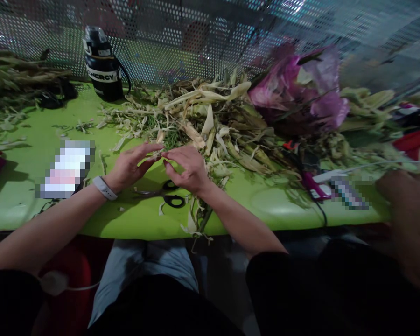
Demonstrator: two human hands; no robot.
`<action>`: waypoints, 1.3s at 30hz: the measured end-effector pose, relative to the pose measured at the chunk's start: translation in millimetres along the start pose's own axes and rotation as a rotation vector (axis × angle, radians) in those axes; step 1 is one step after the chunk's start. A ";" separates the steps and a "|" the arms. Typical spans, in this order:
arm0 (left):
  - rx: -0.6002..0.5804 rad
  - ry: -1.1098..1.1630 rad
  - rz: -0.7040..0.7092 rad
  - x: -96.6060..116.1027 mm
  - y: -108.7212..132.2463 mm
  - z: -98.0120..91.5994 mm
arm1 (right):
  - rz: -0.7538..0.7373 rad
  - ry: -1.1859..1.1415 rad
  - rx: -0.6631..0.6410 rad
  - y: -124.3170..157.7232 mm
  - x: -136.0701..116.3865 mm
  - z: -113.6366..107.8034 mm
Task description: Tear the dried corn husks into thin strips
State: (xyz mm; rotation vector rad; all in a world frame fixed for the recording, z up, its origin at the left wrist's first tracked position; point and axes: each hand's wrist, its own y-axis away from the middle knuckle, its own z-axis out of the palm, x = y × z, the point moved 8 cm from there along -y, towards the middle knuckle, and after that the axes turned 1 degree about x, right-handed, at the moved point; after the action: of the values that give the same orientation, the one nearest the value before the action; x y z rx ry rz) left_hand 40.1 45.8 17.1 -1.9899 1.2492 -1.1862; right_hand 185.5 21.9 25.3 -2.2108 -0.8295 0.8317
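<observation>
My left hand (pixel 131 165) and my right hand (pixel 185 168) meet over the green table (pixel 31 205), fingertips pinched together on a thin pale plant strip (pixel 160 152). A white band sits on my left wrist. Black-handled scissors (pixel 171 196) lie on the table just under my right hand. A heap of pale green stalks and husks (pixel 210 126) lies right behind my hands.
A black bottle (pixel 103 65) stands at the back left before a perforated metal screen. A purple bag (pixel 297 93) rests at the back right. Plant scraps litter the left side. Another person's arm (pixel 406 210) is at the right edge, near a pink tool (pixel 317 186).
</observation>
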 end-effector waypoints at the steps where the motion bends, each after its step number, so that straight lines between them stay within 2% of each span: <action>1: -0.006 0.074 -0.044 -1.0 -0.7 1.2 | 0.065 -0.108 0.014 -1.3 5.6 -3.0; 5: -0.059 0.391 -0.309 -8.5 0.3 13.4 | 0.470 -0.498 0.059 0.2 45.0 -3.4; 7: -0.048 0.523 -0.414 -10.7 1.9 17.0 | 0.620 -0.683 -0.015 4.2 56.1 11.3; 10: -0.067 0.642 -0.487 -8.9 1.5 19.7 | 0.769 -0.917 -0.154 12.3 55.8 37.0; 13: -0.169 0.730 -0.524 -2.4 -0.4 23.8 | 0.867 -1.070 -0.108 17.7 51.9 46.6; 17: -0.258 0.799 -0.557 3.3 0.3 27.6 | 0.937 -1.175 -0.080 18.9 45.6 50.6; 21: -0.257 0.805 -0.567 3.5 2.4 30.5 | 0.985 -1.222 -0.121 18.6 42.6 53.7; 27: -0.211 0.749 -0.559 2.7 1.5 30.8 | 0.943 -1.103 -0.113 17.3 47.3 51.2; 32: -0.246 0.659 -0.610 -4.6 4.1 34.0 | 0.980 -1.031 -0.107 22.0 52.4 55.5; 39: -0.342 0.573 -0.507 -0.1 3.7 30.9 | 1.017 -1.064 -0.156 26.3 49.4 62.5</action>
State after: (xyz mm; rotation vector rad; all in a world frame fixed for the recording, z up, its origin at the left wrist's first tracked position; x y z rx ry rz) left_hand 65.3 43.3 -1.1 -2.4030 1.3072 -2.0111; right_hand 178.6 62.3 -47.9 -2.1718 -0.0624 2.6099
